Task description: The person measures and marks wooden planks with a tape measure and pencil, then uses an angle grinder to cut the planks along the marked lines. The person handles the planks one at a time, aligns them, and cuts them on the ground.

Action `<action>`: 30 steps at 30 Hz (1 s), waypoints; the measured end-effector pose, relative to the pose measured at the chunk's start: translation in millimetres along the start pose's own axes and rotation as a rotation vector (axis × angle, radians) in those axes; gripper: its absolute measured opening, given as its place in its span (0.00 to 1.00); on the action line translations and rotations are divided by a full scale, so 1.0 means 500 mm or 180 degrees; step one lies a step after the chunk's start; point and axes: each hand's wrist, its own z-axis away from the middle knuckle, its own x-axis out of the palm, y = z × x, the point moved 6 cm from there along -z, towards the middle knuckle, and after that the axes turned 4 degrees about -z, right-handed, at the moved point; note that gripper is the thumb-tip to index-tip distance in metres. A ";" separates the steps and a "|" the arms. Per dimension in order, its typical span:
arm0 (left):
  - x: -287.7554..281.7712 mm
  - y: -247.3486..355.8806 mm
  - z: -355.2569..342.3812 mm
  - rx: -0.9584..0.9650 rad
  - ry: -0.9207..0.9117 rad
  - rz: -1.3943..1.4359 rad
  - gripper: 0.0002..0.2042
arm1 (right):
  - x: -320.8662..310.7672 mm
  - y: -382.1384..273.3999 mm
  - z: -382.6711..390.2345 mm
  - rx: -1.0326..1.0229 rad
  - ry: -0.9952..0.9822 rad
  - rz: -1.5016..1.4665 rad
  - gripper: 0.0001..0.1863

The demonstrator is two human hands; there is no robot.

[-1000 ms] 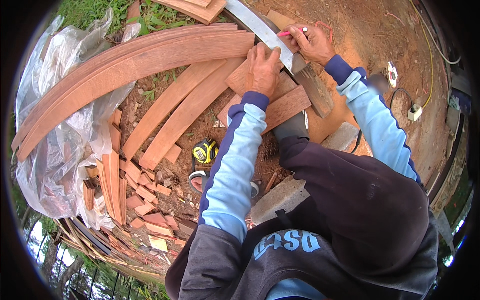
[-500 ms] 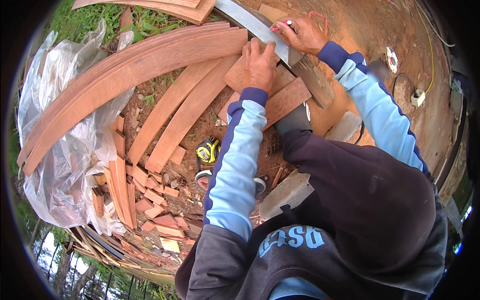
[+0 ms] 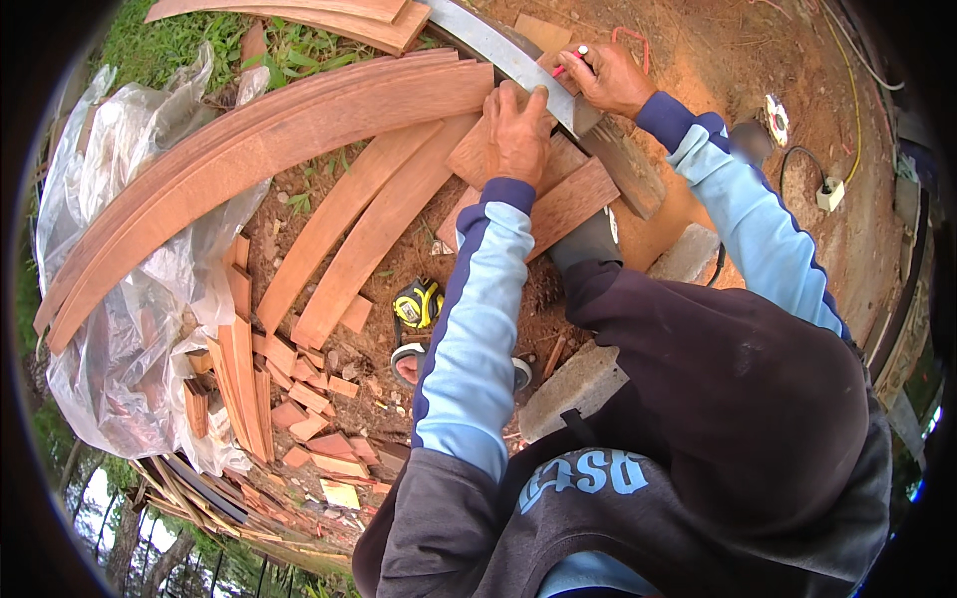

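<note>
My left hand (image 3: pixel 515 143) has its fingers curled against a silver metal strip (image 3: pixel 478 33) and the wooden pieces beneath it. My right hand (image 3: pixel 616 82), at the strip's right side, holds a pink pen or pencil (image 3: pixel 560 69) over the metal. Beside my left hand lie long curved reddish boards (image 3: pixel 239 149) and two narrower curved planks (image 3: pixel 379 224). Short boards (image 3: pixel 573 204) are stacked below the strip on a weathered timber (image 3: pixel 628 174).
A yellow tape measure (image 3: pixel 417 302) lies on the dirt among offcuts (image 3: pixel 309 399). Crumpled clear plastic (image 3: pixel 115 379) is at the left. Concrete blocks (image 3: pixel 568 389) sit by my legs. A white socket box (image 3: pixel 830 196) with cords and a power tool (image 3: pixel 748 140) are at the right.
The view has shifted slightly. My right hand and the pen have moved a little along the metal strip, while my left hand stays in place against it.
</note>
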 end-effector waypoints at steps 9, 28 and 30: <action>-0.002 0.002 -0.001 0.0053 0.0031 0.0034 0.23 | 0.019 0.006 -0.041 -0.0254 -0.0067 0.0296 0.16; 0.000 0.005 0.000 -0.0054 0.0221 -0.0040 0.25 | -0.029 0.087 0.076 0.0459 0.0707 0.0151 0.15; -0.002 -0.003 0.006 -0.0101 0.0133 -0.0022 0.25 | 0.000 0.100 0.118 0.0656 0.0293 0.0109 0.15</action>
